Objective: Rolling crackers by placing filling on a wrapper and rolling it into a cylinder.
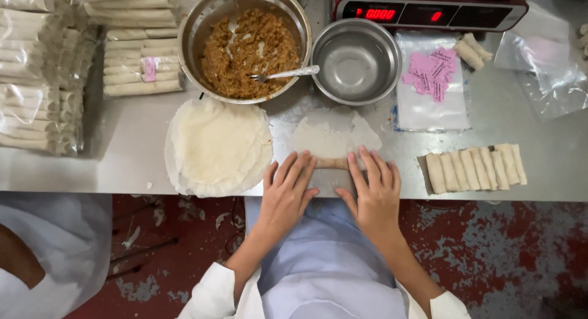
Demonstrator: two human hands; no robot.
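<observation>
Both hands lie flat, palms down, on a thin wrapper [334,138] spread on the steel desk [122,153]. The left hand [288,190] presses with fingers spread and nearly straight on the left end of a half-made roll [332,163]; the right hand [375,193] does the same on the right end. Neither hand grips anything: each is open and wide, resting on top. The roll shows as a short tan strip between the two hands, at the near edge of the wrapper, close to the desk's front edge. The far part of the wrapper lies loose and unrolled toward the bowls.

Just left of the left hand sits a round stack of wrappers [217,147], pale and overlapping the desk edge slightly. Behind it is a large bowl [190,31] of brown filling [245,49], with a spoon [288,74] resting in it, handle pointing right. Beside that, an empty bowl [358,62] touches or nearly touches the large one. A red scale [429,10] with lit digits stands at the back.

Right of the right hand, a row of finished rolls [476,167] lies side by side. Farther back is a clear bag [422,105] with pink slips [432,73] on it. Bagged rolls [43,74] are piled at the far left.
</observation>
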